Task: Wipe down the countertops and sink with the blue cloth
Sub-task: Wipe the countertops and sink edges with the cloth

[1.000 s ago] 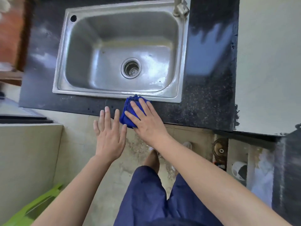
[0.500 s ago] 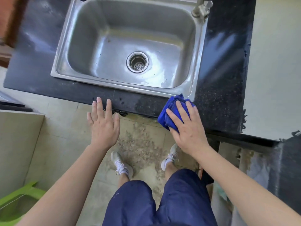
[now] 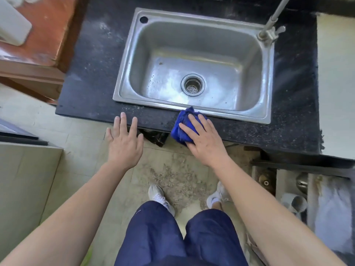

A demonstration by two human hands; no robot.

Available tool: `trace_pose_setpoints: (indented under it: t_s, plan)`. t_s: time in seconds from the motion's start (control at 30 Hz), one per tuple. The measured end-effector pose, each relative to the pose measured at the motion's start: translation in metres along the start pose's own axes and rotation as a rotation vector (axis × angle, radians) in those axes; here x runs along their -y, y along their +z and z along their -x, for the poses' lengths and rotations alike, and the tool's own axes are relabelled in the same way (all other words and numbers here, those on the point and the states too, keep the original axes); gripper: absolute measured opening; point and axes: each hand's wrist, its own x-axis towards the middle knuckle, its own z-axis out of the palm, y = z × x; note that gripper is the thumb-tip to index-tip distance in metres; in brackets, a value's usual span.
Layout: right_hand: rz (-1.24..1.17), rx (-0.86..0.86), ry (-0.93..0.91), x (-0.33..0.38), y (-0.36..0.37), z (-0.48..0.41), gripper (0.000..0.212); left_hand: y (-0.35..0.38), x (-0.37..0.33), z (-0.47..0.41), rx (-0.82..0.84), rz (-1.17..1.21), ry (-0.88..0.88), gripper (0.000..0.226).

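At the far left a white object [image 3: 11, 24] lies on a reddish-brown surface [image 3: 48, 35], just beside the black speckled countertop [image 3: 92, 73]. The left hand [image 3: 124, 143] is released, fingers straight and spread, gripping nothing; its fingertips reach the counter's front edge, though whether they touch it cannot be told. Set into the counter is the steel sink [image 3: 123, 73], with its round drain [image 3: 192, 84] near the middle of the basin. The bunched blue cloth [image 3: 181, 127] lies on the narrow front strip of countertop, its far tip touching the sink's front rim and its near part at the counter's edge. The right hand [image 3: 205, 144] presses down on it with flat, straight fingers. A metal tap [image 3: 270, 29] stands at the sink's far right corner
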Motion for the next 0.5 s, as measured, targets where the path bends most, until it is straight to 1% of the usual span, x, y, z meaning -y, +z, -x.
trace_pose_setpoints:
  t_s: [0.07, 0.17, 0.23, 0.33, 0.37, 0.4, 0.5]
  plan:
    - [0.033, -0.023, 0.141, -0.021, 0.000, 0.030, 0.061, 0.000, 0.010, -0.009, 0.059, -0.030, 0.033, 0.059]
    - [0.035, -0.054, 0.348, -0.043, -0.005, 0.071, 0.058, 0.005, 0.019, -0.016, 0.100, -0.016, 0.074, 0.060]
    - [0.042, -0.032, 0.438, -0.042, -0.006, 0.076, 0.057, 0.010, 0.021, -0.015, 0.105, 0.004, 0.086, 0.063]
    - [-0.004, -0.060, 0.575, -0.016, -0.003, 0.057, 0.060, 0.013, 0.018, -0.015, 0.115, 0.054, 0.076, 0.068]
    - [-0.013, -0.058, 0.572, -0.005, -0.002, 0.047, 0.060, 0.013, 0.017, -0.016, 0.119, 0.062, 0.078, 0.069]
    - [-0.003, -0.042, 0.524, 0.006, -0.002, 0.036, 0.059, 0.013, 0.017, -0.016, 0.123, 0.067, 0.081, 0.070]
    - [0.043, 0.036, 0.305, 0.042, -0.004, -0.003, 0.063, 0.012, 0.019, -0.015, 0.135, 0.061, 0.093, 0.072]
